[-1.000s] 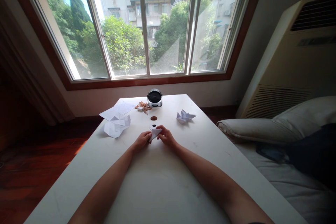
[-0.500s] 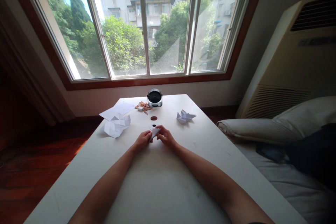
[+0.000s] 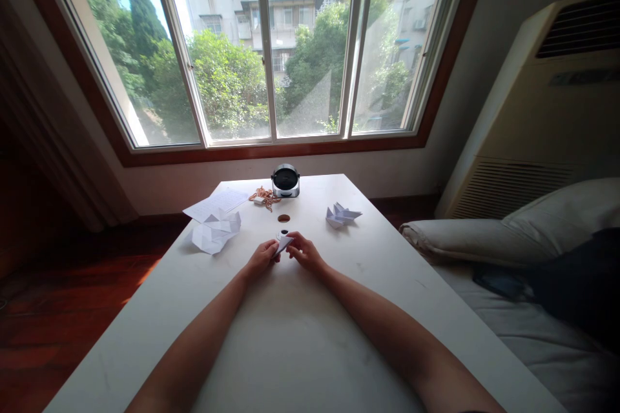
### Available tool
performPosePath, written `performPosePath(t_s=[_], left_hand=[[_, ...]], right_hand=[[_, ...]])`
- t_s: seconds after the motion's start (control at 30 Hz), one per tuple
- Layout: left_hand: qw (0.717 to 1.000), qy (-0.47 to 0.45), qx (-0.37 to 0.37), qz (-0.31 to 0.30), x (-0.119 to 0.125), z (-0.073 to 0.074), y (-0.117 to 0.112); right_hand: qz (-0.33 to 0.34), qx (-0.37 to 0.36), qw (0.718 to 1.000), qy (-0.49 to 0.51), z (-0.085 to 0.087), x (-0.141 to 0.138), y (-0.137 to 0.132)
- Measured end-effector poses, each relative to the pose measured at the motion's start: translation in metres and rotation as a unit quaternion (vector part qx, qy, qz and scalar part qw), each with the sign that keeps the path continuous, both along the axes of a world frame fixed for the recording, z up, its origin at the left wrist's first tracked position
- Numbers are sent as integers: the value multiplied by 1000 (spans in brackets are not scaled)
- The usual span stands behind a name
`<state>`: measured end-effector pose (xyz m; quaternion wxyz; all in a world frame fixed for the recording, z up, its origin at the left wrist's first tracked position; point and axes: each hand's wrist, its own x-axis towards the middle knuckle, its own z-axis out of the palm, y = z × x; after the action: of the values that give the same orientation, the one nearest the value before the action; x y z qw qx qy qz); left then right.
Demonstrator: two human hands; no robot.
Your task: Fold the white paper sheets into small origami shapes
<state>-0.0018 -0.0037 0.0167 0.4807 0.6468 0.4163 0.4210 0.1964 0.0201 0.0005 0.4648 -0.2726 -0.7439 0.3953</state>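
Note:
A small piece of folded white paper [image 3: 283, 244] is held between my two hands above the middle of the table. My left hand [image 3: 263, 258] pinches its left side. The fingers of my right hand [image 3: 305, 251] are closed at its upper right corner. Just beyond the paper, partly covered by it, lies a small round white and black object [image 3: 282, 233]. To the right, a folded paper shape with pointed ends [image 3: 341, 214] rests on the table. Creased, unfolded paper [image 3: 216, 232] lies at the left, beside a flat sheet with writing [image 3: 208, 204].
The white table [image 3: 290, 348] reaches toward the window [image 3: 271, 51]. At its far end stand a round black and silver device [image 3: 285, 181] and an orange cord [image 3: 264, 197], with a round hole [image 3: 283, 218] nearer. A light-coloured sofa [image 3: 484, 235] is at the right.
The folded paper has tilted slightly between my hands, and the fingers of my right hand have shifted a little at its edge. Everything else is where it was.

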Motion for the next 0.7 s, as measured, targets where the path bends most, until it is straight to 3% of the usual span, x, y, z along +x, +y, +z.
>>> performPosePath(t_s=[0.43, 0.7], left_hand=[[1000, -10, -2, 10, 1, 1, -1], [1000, -6, -3, 26, 0, -6, 2]], right_hand=[[-82, 87, 990, -78, 7, 0, -7], [-115, 115, 983, -81, 9, 0, -9]])
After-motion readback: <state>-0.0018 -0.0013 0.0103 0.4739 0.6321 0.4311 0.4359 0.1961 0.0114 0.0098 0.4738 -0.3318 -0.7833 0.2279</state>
